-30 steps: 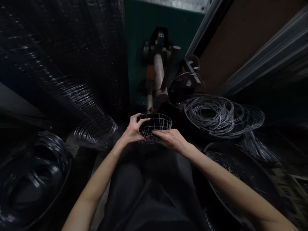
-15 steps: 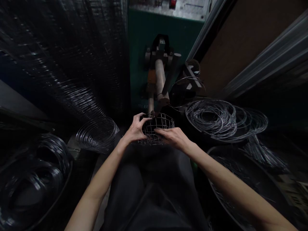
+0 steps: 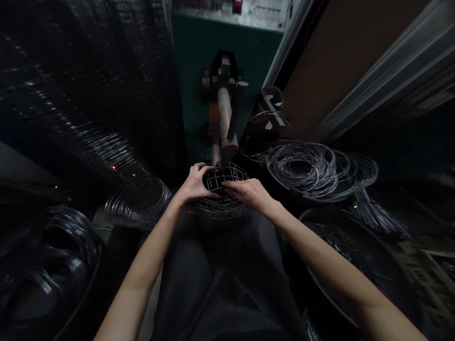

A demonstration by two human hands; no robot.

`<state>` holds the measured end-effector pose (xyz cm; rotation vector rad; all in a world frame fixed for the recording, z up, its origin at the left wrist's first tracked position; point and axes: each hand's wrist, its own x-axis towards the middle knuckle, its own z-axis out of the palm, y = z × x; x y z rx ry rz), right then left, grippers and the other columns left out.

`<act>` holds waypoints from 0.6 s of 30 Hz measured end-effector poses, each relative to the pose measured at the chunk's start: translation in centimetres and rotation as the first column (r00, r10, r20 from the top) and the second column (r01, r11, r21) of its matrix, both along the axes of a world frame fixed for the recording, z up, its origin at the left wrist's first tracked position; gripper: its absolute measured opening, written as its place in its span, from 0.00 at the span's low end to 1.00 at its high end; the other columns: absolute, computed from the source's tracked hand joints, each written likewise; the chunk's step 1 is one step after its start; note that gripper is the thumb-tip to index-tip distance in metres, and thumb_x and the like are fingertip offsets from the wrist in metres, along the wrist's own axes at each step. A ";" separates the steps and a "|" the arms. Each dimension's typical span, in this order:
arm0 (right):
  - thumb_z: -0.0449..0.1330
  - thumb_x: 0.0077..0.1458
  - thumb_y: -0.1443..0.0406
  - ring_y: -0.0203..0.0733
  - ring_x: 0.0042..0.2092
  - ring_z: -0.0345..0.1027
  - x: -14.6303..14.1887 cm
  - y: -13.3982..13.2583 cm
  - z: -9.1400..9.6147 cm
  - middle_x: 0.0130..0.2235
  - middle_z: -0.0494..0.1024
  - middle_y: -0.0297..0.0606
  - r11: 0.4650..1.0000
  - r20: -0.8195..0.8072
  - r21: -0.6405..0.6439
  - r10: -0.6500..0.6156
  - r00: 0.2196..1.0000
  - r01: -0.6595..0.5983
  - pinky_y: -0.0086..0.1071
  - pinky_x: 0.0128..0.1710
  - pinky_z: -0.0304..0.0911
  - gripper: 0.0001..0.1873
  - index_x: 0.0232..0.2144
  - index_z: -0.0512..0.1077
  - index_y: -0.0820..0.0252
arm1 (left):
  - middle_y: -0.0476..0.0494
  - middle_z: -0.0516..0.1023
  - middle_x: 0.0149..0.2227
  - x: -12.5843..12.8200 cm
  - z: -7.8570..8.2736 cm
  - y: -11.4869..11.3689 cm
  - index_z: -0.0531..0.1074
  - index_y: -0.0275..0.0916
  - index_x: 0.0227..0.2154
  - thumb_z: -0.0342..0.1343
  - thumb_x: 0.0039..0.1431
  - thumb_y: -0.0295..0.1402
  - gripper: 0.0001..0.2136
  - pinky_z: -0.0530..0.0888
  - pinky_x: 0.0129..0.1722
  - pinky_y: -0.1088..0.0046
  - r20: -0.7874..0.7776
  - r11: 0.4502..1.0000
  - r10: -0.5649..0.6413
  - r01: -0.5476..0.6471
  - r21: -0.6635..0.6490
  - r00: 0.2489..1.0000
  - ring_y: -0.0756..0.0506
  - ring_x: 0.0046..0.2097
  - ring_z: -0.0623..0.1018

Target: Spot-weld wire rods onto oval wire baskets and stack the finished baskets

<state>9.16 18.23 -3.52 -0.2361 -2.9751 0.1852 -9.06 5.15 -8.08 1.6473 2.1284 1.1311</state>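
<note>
A round wire basket (image 3: 227, 208) sits above my lap, under the electrodes of what looks like a spot welder (image 3: 225, 109). My left hand (image 3: 195, 183) grips the basket's left side, thumb low and fingers curled over the upper rim near the electrode tip. On the right, my right hand (image 3: 249, 192) has its fingers pressed together on the basket's wires, the thumb side toward the middle. Whether a loose wire is between those fingers is too dark to make out.
Wire rings (image 3: 137, 201) stand at the left, with more coils (image 3: 71, 237) in a tub nearer me. Thin wire hoops (image 3: 305, 168) fill a round container at the right. Below it is a dark tub (image 3: 373, 255) with loose wires. A bundle of cut wires (image 3: 378, 215) lies beside them.
The whole view has shifted, so machine and hands appear further left. Small orange sparks now show at both sides. The basket seems slightly turned or tilted, and both hands keep their hold.
</note>
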 end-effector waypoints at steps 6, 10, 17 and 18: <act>0.54 0.61 0.65 0.39 0.41 0.74 -0.6 0.3 -1.2 0.43 0.80 0.36 0.992 -0.192 -0.093 -0.103 0.976 0.086 0.27 0.35 0.64 0.13 0.45 0.75 0.51 | 0.37 0.58 0.54 -1.2 0.0 1.2 0.66 0.41 0.53 0.74 0.29 0.43 0.43 0.62 0.60 0.50 -0.033 0.999 0.013 -0.012 0.042 0.999 0.34 0.58 0.61; 0.57 0.59 0.64 0.36 0.36 0.70 -0.3 0.2 -2.0 0.40 0.76 0.38 0.971 -0.308 -0.148 -0.226 0.924 0.188 0.27 0.32 0.62 0.08 0.38 0.76 0.55 | 0.38 0.58 0.54 -1.4 -0.3 1.3 0.66 0.43 0.52 0.74 0.28 0.46 0.43 0.62 0.60 0.49 -0.046 0.999 0.021 -0.018 0.051 0.999 0.33 0.59 0.60; 0.62 0.53 0.64 0.39 0.34 0.67 -3.7 2.0 -2.1 0.34 0.73 0.37 0.905 -0.344 -0.331 -0.379 0.859 0.267 0.30 0.32 0.61 0.04 0.32 0.74 0.58 | 0.38 0.59 0.54 -4.1 0.5 3.6 0.66 0.40 0.52 0.75 0.26 0.43 0.44 0.62 0.61 0.55 -0.043 0.998 0.064 -0.065 -0.025 0.997 0.34 0.58 0.62; 0.63 0.52 0.64 0.39 0.34 0.67 -4.1 1.8 -1.9 0.33 0.73 0.37 0.890 -0.330 -0.359 -0.401 0.854 0.280 0.31 0.33 0.61 0.05 0.31 0.73 0.59 | 0.38 0.60 0.54 -4.4 0.8 3.8 0.67 0.40 0.51 0.75 0.26 0.44 0.44 0.62 0.61 0.55 -0.052 0.998 0.059 -0.060 -0.023 0.997 0.35 0.59 0.62</act>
